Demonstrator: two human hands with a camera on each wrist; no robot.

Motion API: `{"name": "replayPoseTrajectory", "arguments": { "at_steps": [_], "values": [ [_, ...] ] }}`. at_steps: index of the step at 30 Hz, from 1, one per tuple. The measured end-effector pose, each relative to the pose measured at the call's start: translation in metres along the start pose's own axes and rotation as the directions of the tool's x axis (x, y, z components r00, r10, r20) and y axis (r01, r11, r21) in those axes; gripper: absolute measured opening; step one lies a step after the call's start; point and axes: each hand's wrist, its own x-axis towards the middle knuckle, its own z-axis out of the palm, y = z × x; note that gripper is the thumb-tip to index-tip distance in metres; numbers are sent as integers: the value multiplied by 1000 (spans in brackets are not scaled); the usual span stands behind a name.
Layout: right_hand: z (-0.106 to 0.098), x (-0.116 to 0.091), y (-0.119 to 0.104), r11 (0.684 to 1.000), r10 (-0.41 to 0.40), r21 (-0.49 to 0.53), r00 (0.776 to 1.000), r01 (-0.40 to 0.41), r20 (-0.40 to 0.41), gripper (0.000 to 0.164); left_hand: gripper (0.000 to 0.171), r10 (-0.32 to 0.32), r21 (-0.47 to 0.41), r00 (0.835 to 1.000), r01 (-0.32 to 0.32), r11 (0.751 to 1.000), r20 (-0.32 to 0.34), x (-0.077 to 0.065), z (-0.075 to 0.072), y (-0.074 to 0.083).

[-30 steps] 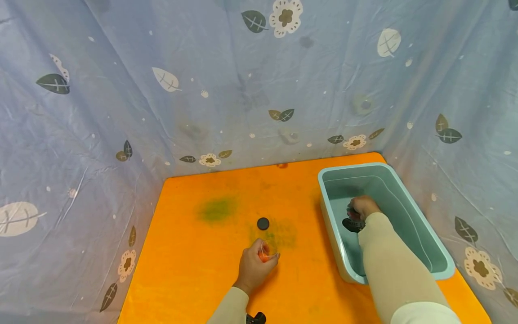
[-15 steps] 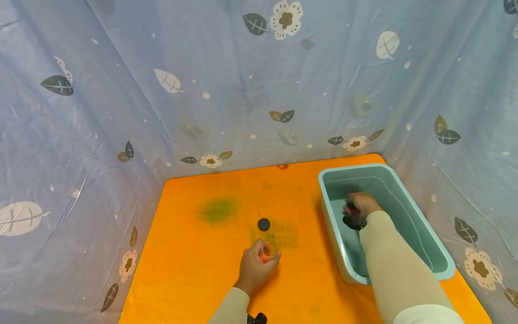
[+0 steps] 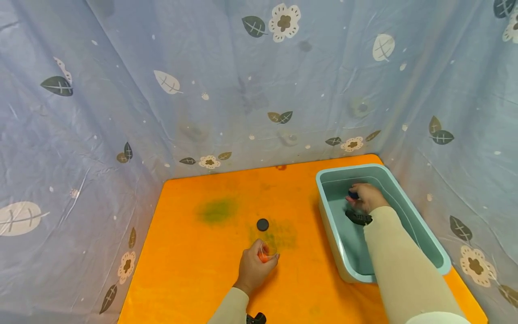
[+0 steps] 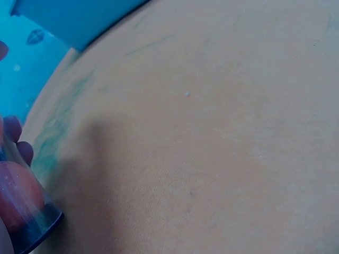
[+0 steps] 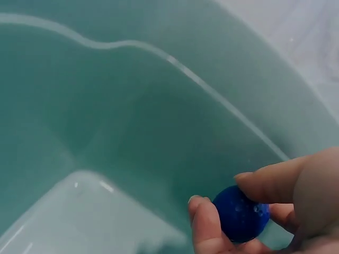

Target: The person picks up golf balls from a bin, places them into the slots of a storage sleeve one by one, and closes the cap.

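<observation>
My left hand (image 3: 252, 268) is curled round a clear cup-like container (image 3: 271, 247) on the orange table. An orange-red ball (image 3: 263, 258) lies inside it. At the left wrist view's lower left edge, the container's base (image 4: 45, 225) and the ball (image 4: 20, 191) show through the clear wall. Just beyond it, a round black disc (image 3: 262, 224) lies flat. My right hand (image 3: 369, 198) is inside the pale blue-green tub (image 3: 331, 238), pinching a dark blue ball (image 5: 239, 214) between thumb and fingers. Water drops dot the ball's surface.
The tub takes up the table's right side, its walls rising round my right forearm. A patterned curtain (image 3: 226, 90) hangs along the back and both sides. A green stain (image 3: 217, 210) marks the orange tabletop (image 3: 190, 261). Black devices (image 3: 358, 218) sit on both wrists.
My right hand has shifted slightly toward the back of the tub and has lifted a little, and the blue ball now shows in its fingers. My left hand and the container have stayed put.
</observation>
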Motion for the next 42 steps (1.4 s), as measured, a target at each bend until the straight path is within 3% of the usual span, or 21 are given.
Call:
{"name": "replayPoseTrajectory", "arguments": {
  "at_steps": [4,8,14,22,30,42],
  "values": [
    [4,-7,-9,998,-6,55,1000,5,28,61,32,20,14,1000,-20,1000,-22,1,-1,0],
    [9,-15,-19,986,-2,167,999,-6,47,58,33,22,12,1000,-22,1000,-17,2,-2,-1],
    [14,-26,-30,942,-26,335,998,6,55,34,33,19,7,1000,-19,1000,-6,3,-1,-3],
    [19,-40,-38,949,-89,309,991,54,99,35,32,5,15,1000,-6,1000,13,3,-1,-1],
    [25,-54,-41,952,-156,282,982,121,106,25,33,8,13,1000,-8,1000,16,3,0,-2],
    [47,-79,-38,931,-270,303,942,203,199,32,32,11,18,1000,-11,1000,8,2,1,-2]
  ]
}}
